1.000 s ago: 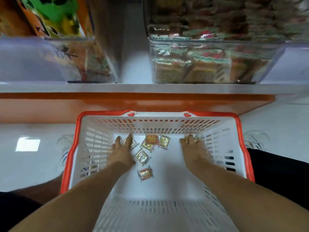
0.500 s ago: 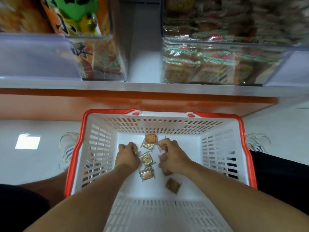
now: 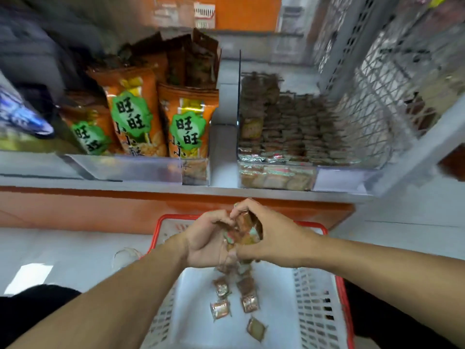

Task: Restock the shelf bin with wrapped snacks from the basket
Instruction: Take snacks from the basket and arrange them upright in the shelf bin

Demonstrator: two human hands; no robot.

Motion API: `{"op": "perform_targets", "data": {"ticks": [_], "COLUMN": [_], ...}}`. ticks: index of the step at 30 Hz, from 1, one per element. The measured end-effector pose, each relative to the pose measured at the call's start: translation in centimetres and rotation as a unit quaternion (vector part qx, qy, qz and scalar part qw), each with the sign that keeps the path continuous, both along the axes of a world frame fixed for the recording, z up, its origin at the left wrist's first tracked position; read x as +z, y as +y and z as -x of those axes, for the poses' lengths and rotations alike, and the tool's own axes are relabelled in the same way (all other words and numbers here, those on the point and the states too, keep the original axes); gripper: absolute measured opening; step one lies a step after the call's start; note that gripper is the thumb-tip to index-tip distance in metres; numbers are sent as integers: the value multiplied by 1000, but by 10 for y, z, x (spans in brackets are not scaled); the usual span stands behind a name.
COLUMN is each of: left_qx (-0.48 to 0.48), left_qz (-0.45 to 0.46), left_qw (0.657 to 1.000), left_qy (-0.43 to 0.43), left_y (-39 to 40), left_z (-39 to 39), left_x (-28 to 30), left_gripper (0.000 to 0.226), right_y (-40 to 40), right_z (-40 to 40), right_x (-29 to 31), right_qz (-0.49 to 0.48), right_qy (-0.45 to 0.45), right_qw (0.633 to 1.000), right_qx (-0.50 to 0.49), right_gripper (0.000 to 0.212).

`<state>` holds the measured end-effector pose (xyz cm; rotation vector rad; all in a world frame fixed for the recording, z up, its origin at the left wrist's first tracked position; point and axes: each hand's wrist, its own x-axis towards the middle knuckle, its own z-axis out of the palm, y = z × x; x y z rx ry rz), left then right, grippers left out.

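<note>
Fingers (image 3: 227,217) of my both hands curled round snack bundle (image 3: 245,230), above basket (image 3: 338,293). Several snacks (image 3: 221,308) left on basket floor. Shelf bin (image 3: 276,177) mostly full; load not yet delivered.

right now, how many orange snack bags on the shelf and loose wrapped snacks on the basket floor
orange snack bags: 3
wrapped snacks loose on the floor of the basket: 5
total: 8
the bunch held between left hand and right hand is too blurred to count
</note>
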<state>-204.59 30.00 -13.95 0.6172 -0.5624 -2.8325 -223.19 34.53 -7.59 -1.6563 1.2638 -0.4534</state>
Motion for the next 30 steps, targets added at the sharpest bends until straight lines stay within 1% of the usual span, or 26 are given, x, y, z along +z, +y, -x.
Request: {"op": "perform_targets", "data": {"ticks": [1,2,3,5,7,10,11,13,15,16,18,20,21,23,26,28,30], "left_qx": [-3,-2,-1,-13,-1,11,18,39,76,96,129,171,189,206,202,201,205], "left_qz": [16,34,46,79,135,174,182,192,184,186,208,214,213,217,226,226,221], "left_qw": [999,999,999,997,988,976,973,971,971,969,958,946,940,932,930,932,934], "left_qy": [31,33,15,-10,-70,-133,-141,-140,-129,-130,-149,-173,-185,-207,-206,-198,-192], "left_y": [-1,-2,-2,-1,0,2,3,3,2,1,0,0,0,0,1,1,3], "left_z": [3,6,9,13,15,15,14,13,14,17,24,31,31,30,27,28,27], "left_x": [19,38,56,89,118,149,156,162,162,161,160,156,153,148,149,152,156], "left_gripper": [36,33,33,44,60,80,81,74,68,63,54,58,62,64,53,52,52], "right_y": [0,1,2,3,4,5,5,3,2,0,-2,-4,-6,-8,-9,-8,-8], "right_z": [4,9,13,20,24,28,29,31,36,39,44,49,50,50,43,39,38], "right_x": [20,39,56,83,101,114,117,123,126,126,127,126,125,122,118,116,115], "right_qz": [-12,-26,-34,-37,-36,-32,-22,5,30,40,50,21,-6,-62,-121,-134,-123], "right_qy": [-28,-56,-81,-119,-151,-199,-209,-213,-224,-235,-250,-281,-309,-342,-353,-342,-318], "right_qw": [999,998,996,992,988,979,978,977,974,970,958,939,928,916,905,909,921], "right_qx": [-11,-17,-17,-11,-8,-7,-6,-6,-26,-52,-132,-198,-208,-200,-203,-197,-189], "right_gripper": [53,53,53,55,61,71,76,86,88,85,67,49,44,41,39,35,30]}}
